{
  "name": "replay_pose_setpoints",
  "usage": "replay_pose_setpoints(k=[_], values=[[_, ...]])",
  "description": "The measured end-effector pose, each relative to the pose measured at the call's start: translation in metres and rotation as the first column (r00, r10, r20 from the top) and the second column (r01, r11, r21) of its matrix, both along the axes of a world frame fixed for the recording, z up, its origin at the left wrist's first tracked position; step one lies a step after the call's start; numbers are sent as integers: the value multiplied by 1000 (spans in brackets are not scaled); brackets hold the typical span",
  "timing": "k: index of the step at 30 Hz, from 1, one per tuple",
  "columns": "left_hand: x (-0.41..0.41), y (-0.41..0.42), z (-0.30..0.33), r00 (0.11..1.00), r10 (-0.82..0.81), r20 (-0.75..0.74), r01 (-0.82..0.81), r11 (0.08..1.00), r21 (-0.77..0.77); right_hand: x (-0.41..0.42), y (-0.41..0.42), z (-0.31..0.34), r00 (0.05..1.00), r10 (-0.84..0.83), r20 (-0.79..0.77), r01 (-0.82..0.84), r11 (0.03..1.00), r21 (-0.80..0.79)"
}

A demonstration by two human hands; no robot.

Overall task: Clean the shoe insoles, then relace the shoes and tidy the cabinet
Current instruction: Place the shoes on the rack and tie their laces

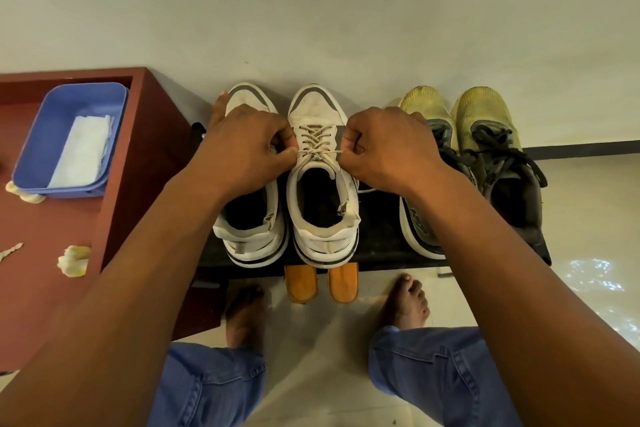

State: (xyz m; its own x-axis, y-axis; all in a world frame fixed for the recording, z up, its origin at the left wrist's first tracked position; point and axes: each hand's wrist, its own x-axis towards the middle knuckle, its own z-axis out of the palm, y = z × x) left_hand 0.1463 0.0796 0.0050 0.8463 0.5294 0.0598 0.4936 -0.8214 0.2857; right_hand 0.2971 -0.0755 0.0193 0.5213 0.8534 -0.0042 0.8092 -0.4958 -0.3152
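two white sneakers stand side by side on a black shoe rack (381,253), toes toward the wall. the left hand (242,146) and the right hand (391,146) work on the right-hand white sneaker (323,204): each hand has its fingers curled and pinches one end of the cream lace (317,151), which runs taut and level across the top eyelets between them. the left hand lies over the left-hand white sneaker (249,218). just right of the hands sits a pair of yellow running shoes (467,156) with dark laces. two orange insoles (322,282) poke out from under the rack's front edge. on the red-brown cabinet top (69,288) at the left a blue plastic tub (69,135) holds a folded white cloth (83,152).
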Motion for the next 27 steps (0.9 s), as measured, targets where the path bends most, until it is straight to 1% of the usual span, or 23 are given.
replay_pose_setpoints(k=[6,10,18,20,22,24,27], values=[[-2,-1,3,1000,1,-13,-1,1000,-25,1,-1,0,1000,4,12,-4,1000,13],[-2,-3,6,1000,-4,-7,3,997,-75,1,-1,1,1000,8,-7,-8,1000,9],[-5,2,14,997,-68,46,77,968,-238,5,1,-3,992,51,-117,-43,996,74],[-7,2,18,998,-65,24,69,952,-298,7,0,-2,988,62,-145,-52,996,70],[-8,2,20,999,-39,0,36,923,-382,7,-1,0,974,66,-216,-55,997,55],[-9,2,19,1000,5,8,-1,886,-463,9,-2,1,941,56,-333,-35,997,69],[-8,-3,20,992,86,95,-23,849,-528,13,-2,5,844,30,-535,58,988,146]])
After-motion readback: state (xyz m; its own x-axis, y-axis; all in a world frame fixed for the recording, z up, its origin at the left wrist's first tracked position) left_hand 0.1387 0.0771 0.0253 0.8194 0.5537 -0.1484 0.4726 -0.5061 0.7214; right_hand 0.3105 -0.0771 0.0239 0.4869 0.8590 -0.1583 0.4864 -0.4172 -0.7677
